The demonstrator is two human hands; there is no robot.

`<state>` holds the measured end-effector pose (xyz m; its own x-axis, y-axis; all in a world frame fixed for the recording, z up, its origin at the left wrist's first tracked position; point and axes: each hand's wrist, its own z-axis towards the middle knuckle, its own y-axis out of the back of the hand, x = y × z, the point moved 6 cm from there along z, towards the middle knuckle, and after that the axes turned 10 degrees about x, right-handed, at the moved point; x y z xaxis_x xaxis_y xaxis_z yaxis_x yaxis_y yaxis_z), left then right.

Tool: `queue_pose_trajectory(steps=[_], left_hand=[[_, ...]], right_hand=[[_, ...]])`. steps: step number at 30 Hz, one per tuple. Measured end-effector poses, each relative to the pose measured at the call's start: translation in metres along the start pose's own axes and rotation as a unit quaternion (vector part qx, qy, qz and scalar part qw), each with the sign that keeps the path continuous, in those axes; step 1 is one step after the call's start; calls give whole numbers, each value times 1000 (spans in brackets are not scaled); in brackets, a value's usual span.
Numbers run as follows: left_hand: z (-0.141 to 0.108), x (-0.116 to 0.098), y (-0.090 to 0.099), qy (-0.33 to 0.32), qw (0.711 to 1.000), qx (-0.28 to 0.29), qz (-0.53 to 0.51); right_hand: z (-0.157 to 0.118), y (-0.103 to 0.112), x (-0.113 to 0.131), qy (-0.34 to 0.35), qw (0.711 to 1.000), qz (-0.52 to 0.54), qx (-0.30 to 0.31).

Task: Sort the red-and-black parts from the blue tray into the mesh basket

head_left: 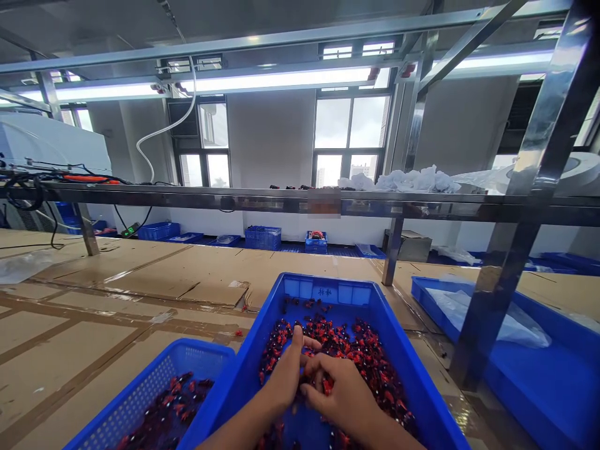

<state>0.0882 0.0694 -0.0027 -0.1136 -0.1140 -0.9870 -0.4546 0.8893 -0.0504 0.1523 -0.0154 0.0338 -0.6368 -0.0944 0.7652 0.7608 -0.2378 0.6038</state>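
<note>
A blue plastic crate [328, 290] stands in front of me, filled with a heap of small red and black parts [359, 350]. My left hand [281, 381] reaches into the heap with its thumb raised, and I cannot tell whether it holds anything. Right beside it, my right hand [340, 390] is curled, with a small red part [327, 386] showing between its fingers. A blue mesh basket [154, 381] at the lower left holds more of the same parts [171, 403].
The crate and basket rest on a cardboard-covered table [117, 319]. A steel shelf frame [300, 203] crosses above it, carrying white plastic bags [403, 181]. To the right, behind a steel upright [497, 281], lies a blue tray [515, 356] holding a clear bag. Several blue baskets stand farther away.
</note>
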Motion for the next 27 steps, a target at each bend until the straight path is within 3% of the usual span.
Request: queue_pose_trajectory(steps=[10,14,16,18,20,21,22,24,27], left_hand=[[6,2,1,0,999,27,-46],[4,-2,2,11,999,17,-31],[1,-4,3,28,999,10,-23],[-2,-3,4,51,998,4,-38],[-4,-1,5,76,995,5,-68],[-4,0,4,86,993,6,-81],[-4,2,4,93,991,9,-91],[-3,3,4,102,990,8,-100],[-4,4,4,110,990,-9,-91]], right_hand=[[-7,9,18,93,995,-19,-35],[-7,18,15,60,991,106,-61],[-6,22,3,12,957,281,-74],[-4,22,-8,-30,884,462,-66],[-3,23,-14,-50,826,558,-55],[-3,23,-15,-61,822,564,-48],[-2,22,-17,-78,833,546,-37],[-2,17,-19,-114,889,443,-11],[-1,9,-8,-75,970,230,28]])
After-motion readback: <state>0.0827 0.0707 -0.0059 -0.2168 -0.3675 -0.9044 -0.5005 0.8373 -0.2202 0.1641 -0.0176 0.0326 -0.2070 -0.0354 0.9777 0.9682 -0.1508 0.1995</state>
